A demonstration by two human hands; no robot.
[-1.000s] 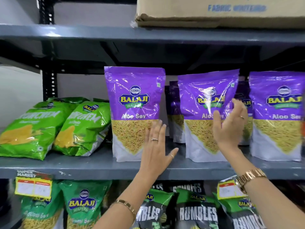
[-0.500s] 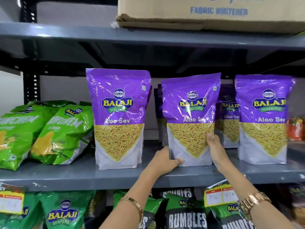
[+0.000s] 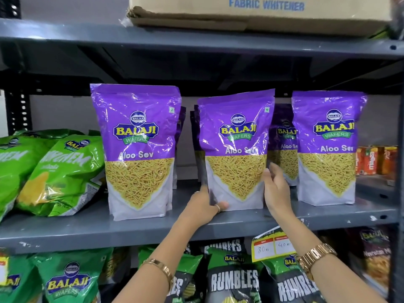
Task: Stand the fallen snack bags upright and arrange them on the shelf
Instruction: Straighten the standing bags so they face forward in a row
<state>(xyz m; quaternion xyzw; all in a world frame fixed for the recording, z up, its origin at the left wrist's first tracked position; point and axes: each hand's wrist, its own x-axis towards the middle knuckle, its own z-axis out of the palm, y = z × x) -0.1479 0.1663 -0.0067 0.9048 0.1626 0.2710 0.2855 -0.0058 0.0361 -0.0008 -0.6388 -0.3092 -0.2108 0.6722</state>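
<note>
Hands (image 3: 238, 200) clasp glossy purple pouch (image 3: 236, 149) upright on grey shelf (image 3: 87, 228).

A single head-worn wide-angle view faces the grey metal middle shelf board (image 3: 91, 228) almost square on, from close enough that both forearms reach into frame from the bottom edge. The lens sits slightly above that board, since its top surface shows, yet below the next grey board overhead, whose dark underside is visible. Above the middle board, the view takes in the lower part of a brown cardboard carton printed "FABRIC WHITENER" (image 3: 260, 16); below it, only the tops of bags on the next level. Wide-angle bending curves the board's edges toward the frame sides.
</note>
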